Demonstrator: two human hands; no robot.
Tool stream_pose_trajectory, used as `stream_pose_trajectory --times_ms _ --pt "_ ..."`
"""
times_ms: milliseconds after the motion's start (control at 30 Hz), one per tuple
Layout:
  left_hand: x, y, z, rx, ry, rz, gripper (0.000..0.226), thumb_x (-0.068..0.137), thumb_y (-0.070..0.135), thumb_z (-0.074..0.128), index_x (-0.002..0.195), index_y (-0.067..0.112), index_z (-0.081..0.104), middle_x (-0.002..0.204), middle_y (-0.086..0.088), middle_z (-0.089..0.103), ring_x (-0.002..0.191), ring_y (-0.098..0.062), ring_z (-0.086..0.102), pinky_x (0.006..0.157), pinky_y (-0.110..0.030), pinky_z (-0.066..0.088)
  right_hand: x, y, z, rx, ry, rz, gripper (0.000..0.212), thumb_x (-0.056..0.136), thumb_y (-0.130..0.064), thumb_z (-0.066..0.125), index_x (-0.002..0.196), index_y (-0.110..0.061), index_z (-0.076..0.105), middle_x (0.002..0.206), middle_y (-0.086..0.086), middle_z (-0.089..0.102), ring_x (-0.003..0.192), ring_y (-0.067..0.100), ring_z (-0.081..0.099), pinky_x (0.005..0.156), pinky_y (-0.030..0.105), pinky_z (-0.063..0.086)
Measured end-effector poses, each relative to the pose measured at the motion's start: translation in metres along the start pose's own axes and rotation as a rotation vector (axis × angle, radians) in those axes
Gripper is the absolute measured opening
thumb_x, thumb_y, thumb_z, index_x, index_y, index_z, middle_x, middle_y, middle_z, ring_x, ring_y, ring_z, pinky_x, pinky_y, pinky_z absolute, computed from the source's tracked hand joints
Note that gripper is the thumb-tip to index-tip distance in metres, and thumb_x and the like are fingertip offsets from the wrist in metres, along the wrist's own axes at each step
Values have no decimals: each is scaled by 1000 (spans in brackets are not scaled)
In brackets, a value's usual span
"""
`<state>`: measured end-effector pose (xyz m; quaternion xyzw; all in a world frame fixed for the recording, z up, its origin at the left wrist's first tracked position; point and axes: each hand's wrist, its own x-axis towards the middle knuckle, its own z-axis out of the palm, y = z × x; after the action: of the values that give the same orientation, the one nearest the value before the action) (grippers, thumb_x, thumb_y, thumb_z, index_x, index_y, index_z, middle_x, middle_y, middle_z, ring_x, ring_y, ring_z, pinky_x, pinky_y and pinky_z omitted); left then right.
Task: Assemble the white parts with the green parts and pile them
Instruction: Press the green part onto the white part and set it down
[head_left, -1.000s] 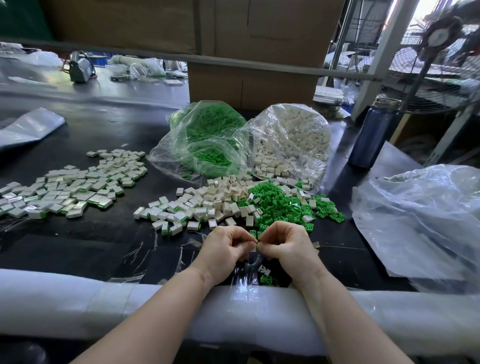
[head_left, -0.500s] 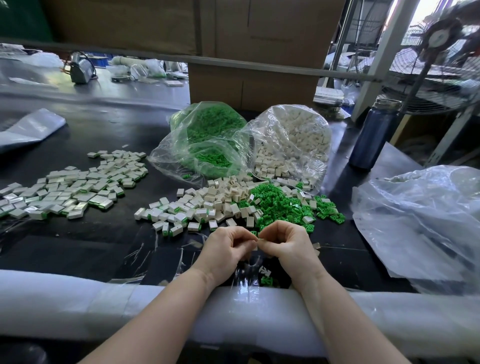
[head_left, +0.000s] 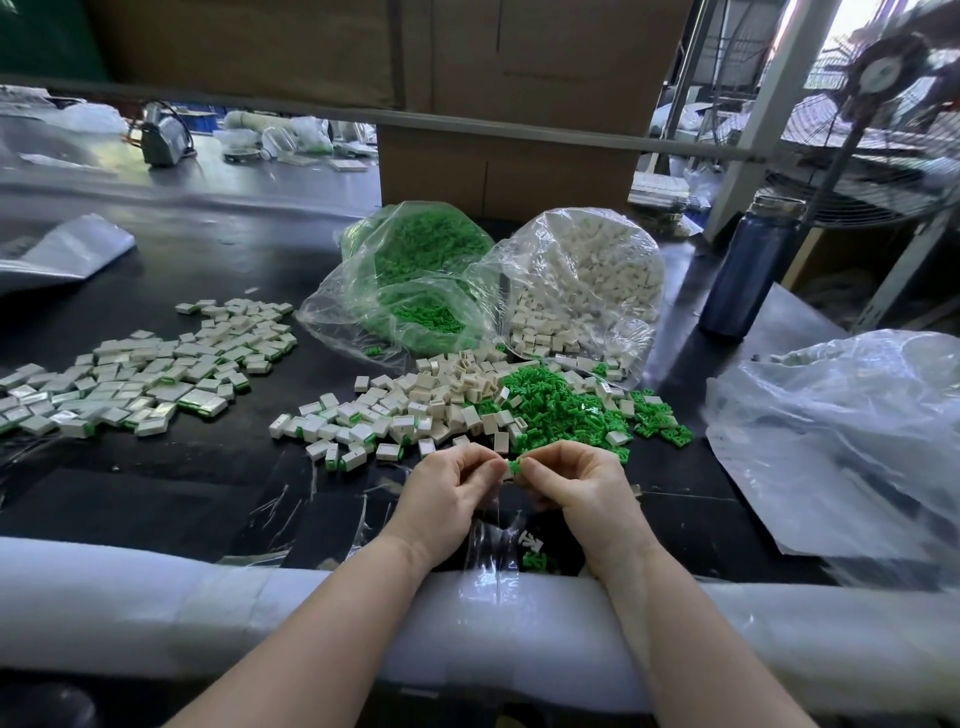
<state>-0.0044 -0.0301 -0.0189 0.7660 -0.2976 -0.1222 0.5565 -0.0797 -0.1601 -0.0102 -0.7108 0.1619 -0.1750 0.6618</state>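
Near the front edge of the black desk (head_left: 156, 499), just behind its white foam-padded rim (head_left: 156, 597), a small green plastic clip (head_left: 514, 466) is pinched at the fingertips of the right hand (head_left: 576, 488). The left hand (head_left: 449, 493) is brought up against it, fingers curled, and appears to hold a small white plastic housing (head_left: 506, 472), of which only a sliver is seen; the two hands are together, fingertip to fingertip.

The parts are judged to be light, stiff moulded plastic, smooth enough to slip, so each is best taken by its flat sides with thumb and forefinger, leaving the mating end free. Little force should be needed, but alignment probably matters.

Behind the hands, towards the middle of the desk, a loose heap of white block-shaped housings (head_left: 436, 395) lies touching a heap of green toothed clips (head_left: 566, 410). Assembled white pieces edged in green (head_left: 337, 441) are scattered just left of these, and a larger spread of finished pieces (head_left: 145, 374) lies towards the left edge. Further back, a clear bag of green clips (head_left: 415, 280) and a clear bag of white housings (head_left: 587, 280) stand side by side, touching.
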Motion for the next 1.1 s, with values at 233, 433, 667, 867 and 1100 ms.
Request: stream_pose_trajectory --times_ms 233,433,667,867,1100 --pt "-1 2 -1 6 -26 -28 15 91 16 57 91 9 70 79 -3 69 77 -17 65 76 -27 53 0 -1 4 -155 -15 -2 14 85 -6 65 72 -9 65 60 1 63 50 5 56 52 18 48" --pt "-1 1 -1 39 -34 -36 16 91 16 57 92 9 71 80 -3 70 77 -16 66 76 -28 53 0 -2 4 -177 -54 -2 18 86 -5 64 68 -10 64 56 -2 61 47 2 54 50 16 45" --pt "-1 0 -1 68 -46 -4 14 89 16 60 85 14 73 59 17 61 55 6 52 62 -13 42 0 -1 3 -203 -68 -7 19 86 -5 63 67 -12 63 56 -3 59 46 0 53 49 16 44" --pt "-2 0 -2 71 -60 -12 13 89 17 60 87 14 73 65 13 63 60 4 54 65 -19 47 -1 -2 2 -200 -94 -1 16 85 -5 63 70 -10 63 62 4 60 56 10 55 58 23 47" --pt "-3 2 3 148 -3 39 14 90 20 58 99 17 69 88 2 69 84 -12 64 82 -27 51 0 -1 6 -180 0 -58 13 84 2 62 82 -11 64 71 8 64 59 8 59 54 20 48"
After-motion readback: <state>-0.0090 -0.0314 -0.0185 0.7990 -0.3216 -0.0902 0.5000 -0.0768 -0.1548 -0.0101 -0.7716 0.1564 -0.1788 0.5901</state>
